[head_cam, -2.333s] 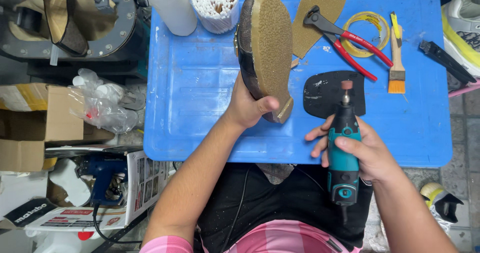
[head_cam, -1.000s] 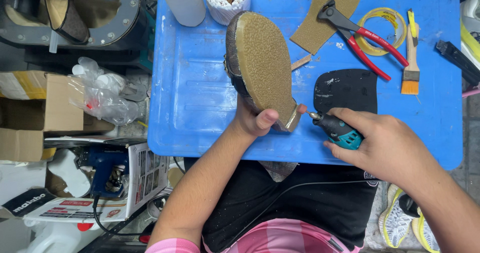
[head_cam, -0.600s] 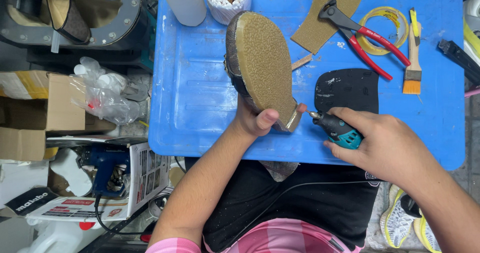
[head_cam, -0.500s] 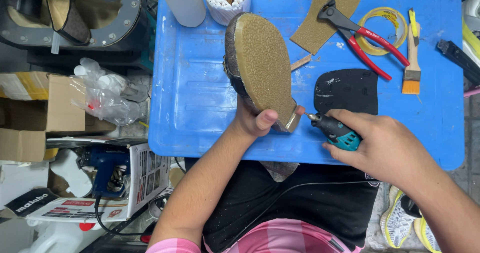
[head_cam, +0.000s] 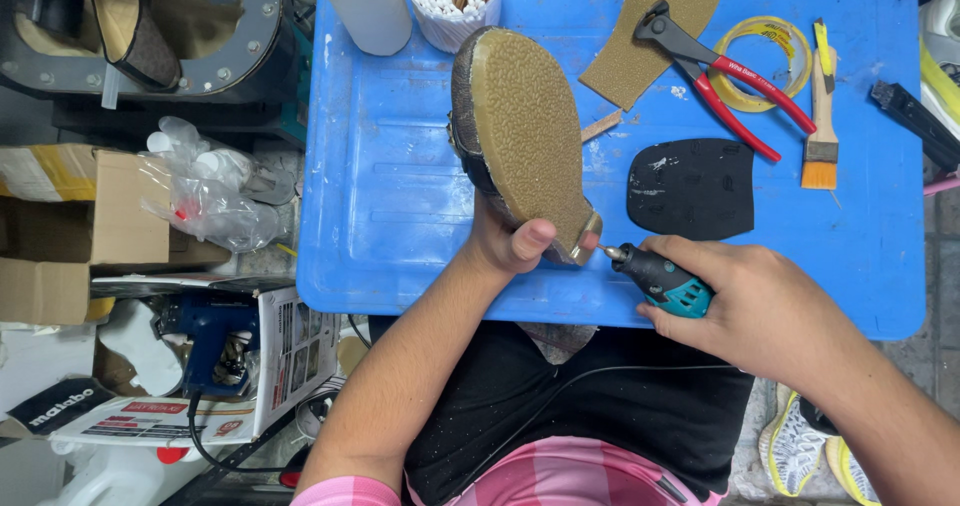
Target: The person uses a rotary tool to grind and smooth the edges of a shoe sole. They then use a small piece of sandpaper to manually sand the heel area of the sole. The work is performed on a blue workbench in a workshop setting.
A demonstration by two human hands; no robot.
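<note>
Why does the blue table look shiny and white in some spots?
In the head view, overhead light glares off the blue table, mixed with pale scuffs; the shoe, rotary tool, left hand and right hand look sharp, with soft shadows.

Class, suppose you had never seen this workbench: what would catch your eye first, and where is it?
First, the shoe held sole-up over the middle of the blue table by the left hand. Next, the teal rotary tool in the right hand, its tip at the sole's near edge. Then the red-handled pincers at the table's far right, beside a brush.
</note>
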